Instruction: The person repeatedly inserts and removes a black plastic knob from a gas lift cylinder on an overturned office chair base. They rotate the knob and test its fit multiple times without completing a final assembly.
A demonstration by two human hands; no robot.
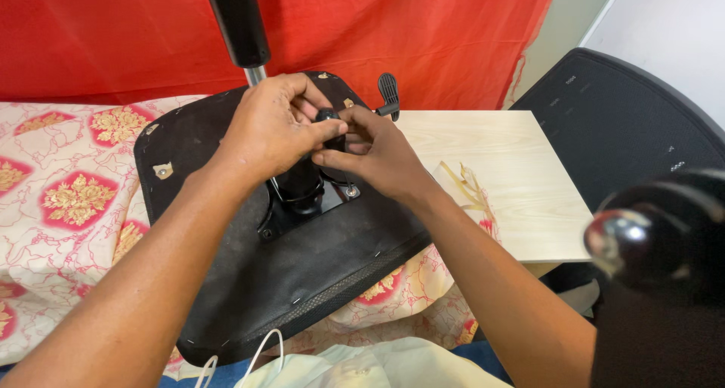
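Seat base: an upturned black chair seat (249,282) lies underside up on the table, its near edge overhanging toward the person.
Mechanism: a black metal plate (302,207) is fixed at the centre of the seat underside, with a black cylinder rising from it beneath the hands.
Knob: a small black knob (327,116) sits at the top of the mechanism, between both hands.
Left hand: the left hand (268,127) is over the mechanism from the left, fingers curled and closed on the knob.
Right hand: the right hand (377,150) meets it from the right, thumb and fingertips pinched against the same knob, touching the left hand.
Lever: a black paddle lever (388,92) stands just beyond the right hand, at the far edge of the seat.
Column: a black and chrome gas column (240,25) rises at the far left of the seat.
Surface: a pale wood table (513,176), partly under a floral cloth (68,191).
Backdrop: red fabric (423,33) hangs behind.
Right side: a black chair back (619,123) stands to the right.
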